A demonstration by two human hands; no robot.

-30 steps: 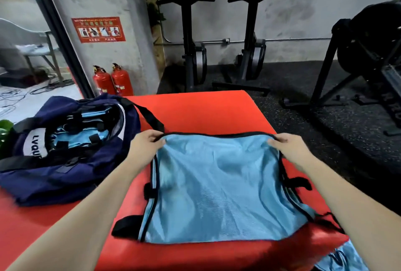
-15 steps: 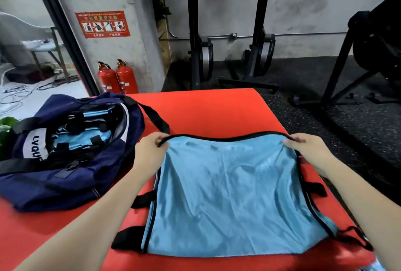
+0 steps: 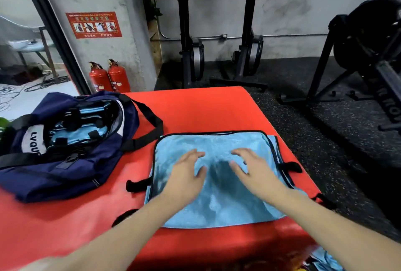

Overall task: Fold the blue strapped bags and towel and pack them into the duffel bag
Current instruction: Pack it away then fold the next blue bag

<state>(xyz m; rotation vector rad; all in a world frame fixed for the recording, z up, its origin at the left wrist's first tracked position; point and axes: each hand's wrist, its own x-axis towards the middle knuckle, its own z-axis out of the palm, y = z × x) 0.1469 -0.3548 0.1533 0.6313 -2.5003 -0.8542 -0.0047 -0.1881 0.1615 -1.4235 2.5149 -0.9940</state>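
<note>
- Your left hand [image 3: 185,175] lies palm-down on the light blue strapped bag [image 3: 217,205], fingers spread and loosely extended, gripping nothing.
- Your right hand [image 3: 252,172] mirrors it just beside, palm-down on the same bag, fingers fanned apart toward the far edge; both hands are motion-blurred, so you cannot tell how firmly they press.
- The light blue strapped bag lies flat on the red mat [image 3: 195,110], toward its right side, its black-piped far edge running straight across ahead of your fingertips.
- Black strap loops stick out from the bag's sides: one on the left edge [image 3: 137,184] and one on the right edge [image 3: 291,166].
- The navy duffel bag [image 3: 71,168] sits open on the mat's left part, well apart from your hands, with white lettering on its end panel.
- Inside the duffel bag you can see more light blue fabric with black straps [image 3: 80,127] already packed.
- The duffel's black shoulder strap [image 3: 152,123] loops out over the mat, its end reaching near the flat bag's far left corner.
- Two red fire extinguishers [image 3: 110,79] stand on the floor against the grey pillar beyond the mat.
- A scrap of light blue fabric [image 3: 325,260] shows below the mat's near right corner.
</note>
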